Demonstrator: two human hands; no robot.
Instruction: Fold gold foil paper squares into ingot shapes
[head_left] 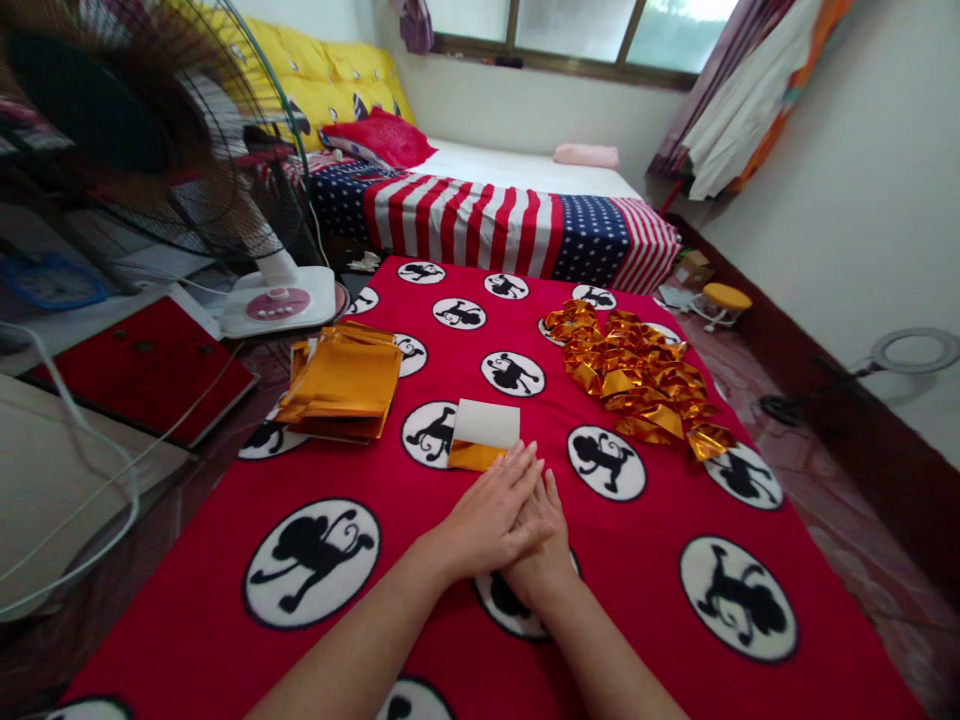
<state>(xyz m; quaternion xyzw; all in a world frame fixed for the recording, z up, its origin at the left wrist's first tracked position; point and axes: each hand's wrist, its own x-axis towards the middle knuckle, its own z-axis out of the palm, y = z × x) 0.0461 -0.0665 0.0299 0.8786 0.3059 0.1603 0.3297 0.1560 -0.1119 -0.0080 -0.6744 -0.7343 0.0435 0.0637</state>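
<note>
A small sheet (pixel 487 422), white with a gold strip along its near edge, lies on the red cloth (pixel 420 640) with monkey prints. My left hand (pixel 499 510) rests flat across my right hand (pixel 541 545), fingers stretched out, its fingertips at the sheet's near right corner. The right hand lies partly beneath it, its visible fingers extended. Neither hand shows anything held. To the left is a stack of gold foil sheets (pixel 345 380). Rows of folded gold foil pieces (pixel 637 370) lie at the right.
A fan (pixel 277 300) stands beyond the table's left edge, with a white cable (pixel 127 470) hanging below. Behind the table is a bed with a striped, starred cover (pixel 480 220). A yellow stool (pixel 726 297) and a ring-shaped stand (pixel 915 350) are at the right.
</note>
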